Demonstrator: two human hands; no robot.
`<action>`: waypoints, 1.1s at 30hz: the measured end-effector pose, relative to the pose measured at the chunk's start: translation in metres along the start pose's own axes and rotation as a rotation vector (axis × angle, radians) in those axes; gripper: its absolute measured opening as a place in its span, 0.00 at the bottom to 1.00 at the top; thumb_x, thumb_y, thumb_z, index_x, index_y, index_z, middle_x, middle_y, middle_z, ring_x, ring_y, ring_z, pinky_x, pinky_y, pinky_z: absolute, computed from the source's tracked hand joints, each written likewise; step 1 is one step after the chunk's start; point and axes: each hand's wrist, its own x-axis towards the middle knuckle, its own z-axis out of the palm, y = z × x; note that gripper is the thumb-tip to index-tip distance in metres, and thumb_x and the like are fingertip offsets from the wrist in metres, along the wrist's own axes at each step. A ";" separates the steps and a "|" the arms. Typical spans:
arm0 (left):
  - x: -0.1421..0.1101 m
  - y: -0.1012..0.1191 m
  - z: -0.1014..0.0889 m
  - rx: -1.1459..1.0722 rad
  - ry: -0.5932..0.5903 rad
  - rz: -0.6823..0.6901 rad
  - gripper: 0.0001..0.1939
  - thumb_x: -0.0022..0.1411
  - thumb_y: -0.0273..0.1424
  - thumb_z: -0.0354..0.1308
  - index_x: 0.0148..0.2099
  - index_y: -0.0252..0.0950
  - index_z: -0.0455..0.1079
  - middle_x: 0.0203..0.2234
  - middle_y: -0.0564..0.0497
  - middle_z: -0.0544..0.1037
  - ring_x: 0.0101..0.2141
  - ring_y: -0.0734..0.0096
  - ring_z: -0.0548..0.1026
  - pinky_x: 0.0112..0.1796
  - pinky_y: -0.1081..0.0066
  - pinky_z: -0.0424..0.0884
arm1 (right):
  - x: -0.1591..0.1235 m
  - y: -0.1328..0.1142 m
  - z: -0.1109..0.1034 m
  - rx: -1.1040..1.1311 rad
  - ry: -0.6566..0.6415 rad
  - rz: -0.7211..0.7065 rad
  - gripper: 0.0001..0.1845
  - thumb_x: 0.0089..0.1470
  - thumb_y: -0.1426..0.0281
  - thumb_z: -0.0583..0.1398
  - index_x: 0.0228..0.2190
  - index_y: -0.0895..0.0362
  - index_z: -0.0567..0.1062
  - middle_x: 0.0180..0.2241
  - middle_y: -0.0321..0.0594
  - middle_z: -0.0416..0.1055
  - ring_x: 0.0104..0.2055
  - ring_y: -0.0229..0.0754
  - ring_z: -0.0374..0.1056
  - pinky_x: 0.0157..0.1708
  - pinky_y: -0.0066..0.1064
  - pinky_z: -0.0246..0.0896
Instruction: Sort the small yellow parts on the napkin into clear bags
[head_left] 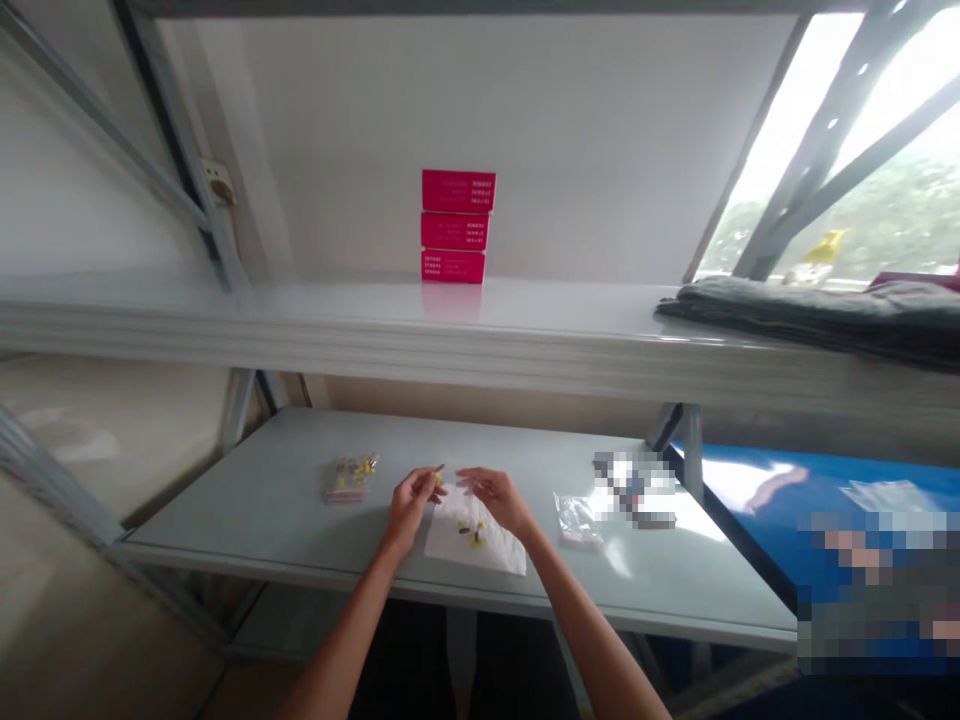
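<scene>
Toward the left of the lower shelf (247, 510), a bag (350, 478) of yellow parts lay near the left hand (411, 505), whose fingers pinched a small yellow piece (437, 479). Just right, the right hand (495, 498) curled narrowly above a white sheet (457, 540) bearing more parts (475, 535), its hold unclear. Farther right lay a clear bag (577, 520).

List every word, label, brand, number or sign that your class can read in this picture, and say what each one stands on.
Nothing here can be quoted.
Top magenta box: small printed lines, too small to read.
Middle magenta box: small printed lines, too small to read.
Bottom magenta box: small printed lines, too small to read.
Pixelated patch on the lower shelf: blurred out, unreadable.
</scene>
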 end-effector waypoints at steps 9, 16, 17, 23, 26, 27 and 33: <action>-0.001 -0.003 0.001 0.098 -0.048 0.000 0.25 0.56 0.48 0.67 0.47 0.32 0.78 0.33 0.45 0.82 0.33 0.66 0.80 0.29 0.72 0.74 | -0.035 0.005 -0.008 -0.325 0.091 0.008 0.15 0.63 0.63 0.59 0.45 0.51 0.84 0.43 0.47 0.81 0.44 0.49 0.72 0.41 0.38 0.70; -0.003 -0.001 0.000 0.117 -0.035 0.003 0.23 0.56 0.47 0.68 0.44 0.33 0.79 0.35 0.43 0.82 0.36 0.63 0.80 0.29 0.73 0.73 | -0.039 0.017 -0.004 -0.245 0.136 0.074 0.11 0.59 0.65 0.62 0.40 0.54 0.83 0.53 0.46 0.77 0.36 0.41 0.74 0.34 0.30 0.67; -0.003 0.000 0.001 0.128 -0.032 0.007 0.22 0.56 0.47 0.68 0.42 0.33 0.79 0.35 0.43 0.82 0.36 0.63 0.79 0.29 0.73 0.72 | -0.040 0.017 -0.004 -0.237 0.130 0.074 0.11 0.59 0.65 0.62 0.40 0.54 0.83 0.51 0.46 0.78 0.37 0.42 0.74 0.34 0.31 0.68; -0.005 0.004 0.000 0.122 -0.066 -0.021 0.24 0.55 0.47 0.69 0.48 0.34 0.80 0.41 0.40 0.84 0.38 0.62 0.80 0.31 0.71 0.73 | -0.041 0.014 -0.005 -0.312 0.135 0.040 0.11 0.62 0.64 0.60 0.35 0.54 0.83 0.36 0.43 0.81 0.40 0.45 0.73 0.38 0.33 0.67; -0.005 0.005 -0.001 0.117 -0.108 -0.033 0.27 0.54 0.46 0.70 0.51 0.35 0.78 0.44 0.40 0.83 0.40 0.61 0.80 0.33 0.71 0.73 | -0.041 0.013 -0.006 -0.322 0.172 0.040 0.11 0.60 0.64 0.61 0.34 0.54 0.83 0.35 0.44 0.81 0.36 0.44 0.72 0.36 0.33 0.65; -0.005 0.005 -0.001 0.119 -0.117 -0.037 0.28 0.53 0.46 0.70 0.52 0.35 0.78 0.45 0.40 0.83 0.41 0.60 0.81 0.33 0.71 0.73 | -0.041 0.013 -0.007 -0.317 0.182 0.037 0.12 0.60 0.63 0.61 0.34 0.55 0.83 0.35 0.44 0.81 0.35 0.44 0.72 0.36 0.33 0.65; -0.006 0.002 0.000 0.148 -0.146 -0.077 0.29 0.52 0.42 0.72 0.53 0.33 0.74 0.42 0.40 0.84 0.41 0.61 0.81 0.36 0.70 0.74 | -0.041 0.013 -0.008 -0.237 0.227 0.054 0.13 0.58 0.62 0.61 0.33 0.55 0.84 0.36 0.44 0.82 0.35 0.45 0.74 0.37 0.33 0.65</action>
